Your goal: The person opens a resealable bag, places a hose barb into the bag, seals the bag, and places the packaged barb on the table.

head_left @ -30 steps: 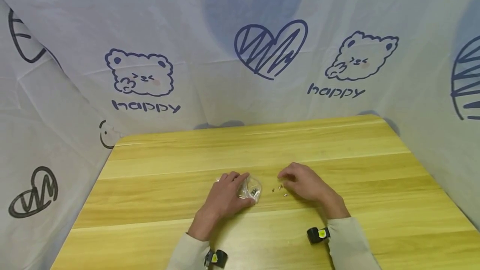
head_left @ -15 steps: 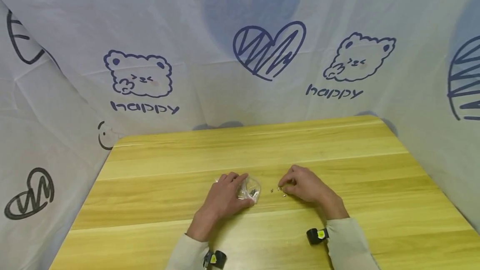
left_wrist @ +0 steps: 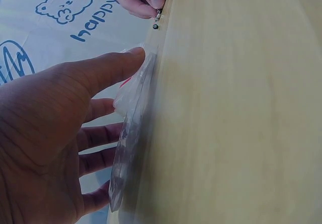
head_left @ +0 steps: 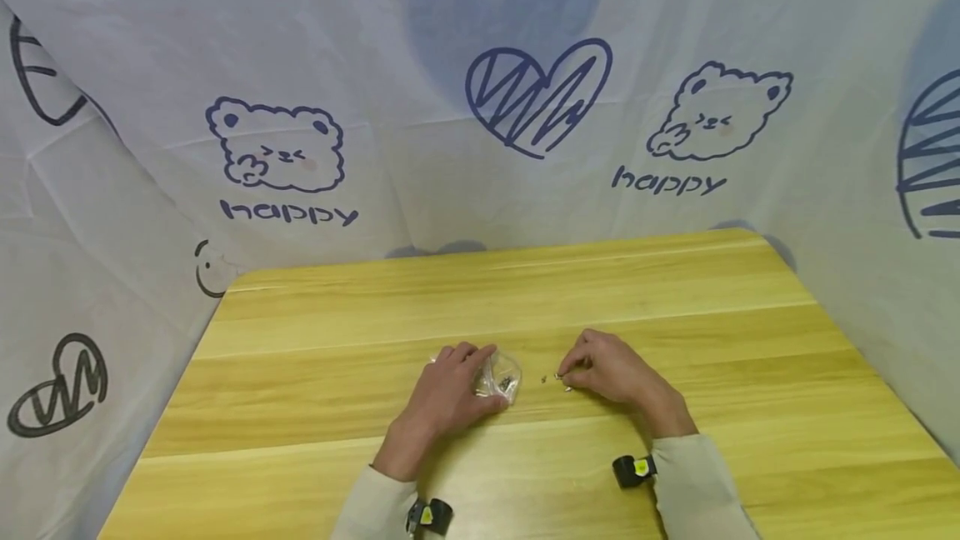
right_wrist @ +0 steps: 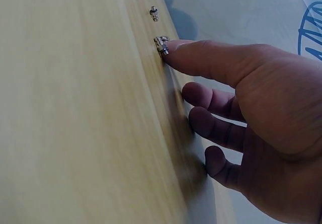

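“Happy” cloth (head_left: 420, 173) — hand (head_left: 448, 394) on bag (head_left: 508, 368).

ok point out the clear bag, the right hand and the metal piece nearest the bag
clear bag (head_left: 502, 372): head view, its uncovered part
right hand (head_left: 613, 367): head view, its back
metal piece (right_wrist: 154, 14): right wrist view, its middle

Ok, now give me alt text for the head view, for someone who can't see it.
A person's left hand rests on a clear plastic bag on a wood-grain table, while the right hand pinches at small metal pieces lying to the bag's right. Behind the table hangs a white cloth printed with the word happy.
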Available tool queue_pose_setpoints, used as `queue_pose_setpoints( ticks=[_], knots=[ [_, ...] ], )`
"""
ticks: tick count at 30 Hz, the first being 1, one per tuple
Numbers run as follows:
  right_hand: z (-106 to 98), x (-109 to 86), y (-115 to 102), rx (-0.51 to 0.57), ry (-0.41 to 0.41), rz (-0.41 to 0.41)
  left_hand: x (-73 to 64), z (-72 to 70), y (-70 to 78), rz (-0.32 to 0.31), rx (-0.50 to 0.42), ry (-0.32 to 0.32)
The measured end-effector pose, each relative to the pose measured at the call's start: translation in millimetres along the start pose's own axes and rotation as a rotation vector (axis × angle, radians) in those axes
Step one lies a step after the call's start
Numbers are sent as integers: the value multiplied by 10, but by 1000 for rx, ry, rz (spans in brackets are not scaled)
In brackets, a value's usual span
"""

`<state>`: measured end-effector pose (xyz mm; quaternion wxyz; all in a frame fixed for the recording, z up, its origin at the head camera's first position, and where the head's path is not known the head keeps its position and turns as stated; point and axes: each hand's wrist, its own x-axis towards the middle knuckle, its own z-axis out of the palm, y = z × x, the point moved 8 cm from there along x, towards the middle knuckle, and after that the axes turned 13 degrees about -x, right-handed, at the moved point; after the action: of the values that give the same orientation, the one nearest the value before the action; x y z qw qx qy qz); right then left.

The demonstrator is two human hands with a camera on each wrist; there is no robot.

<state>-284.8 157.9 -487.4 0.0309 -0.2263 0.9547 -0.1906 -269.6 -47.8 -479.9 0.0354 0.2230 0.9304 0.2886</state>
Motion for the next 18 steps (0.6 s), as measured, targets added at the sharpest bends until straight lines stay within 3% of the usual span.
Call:
queue_pose_setpoints(
  ticks=[8, 18],
  knots=[
    [20, 0, -44, -36, -31, -9, -7, -8, -4, -11, -8, -8],
    [25, -6, -45, -47, -50, 47, -8, -16, 0, -1, -7, -5]
  ],
)
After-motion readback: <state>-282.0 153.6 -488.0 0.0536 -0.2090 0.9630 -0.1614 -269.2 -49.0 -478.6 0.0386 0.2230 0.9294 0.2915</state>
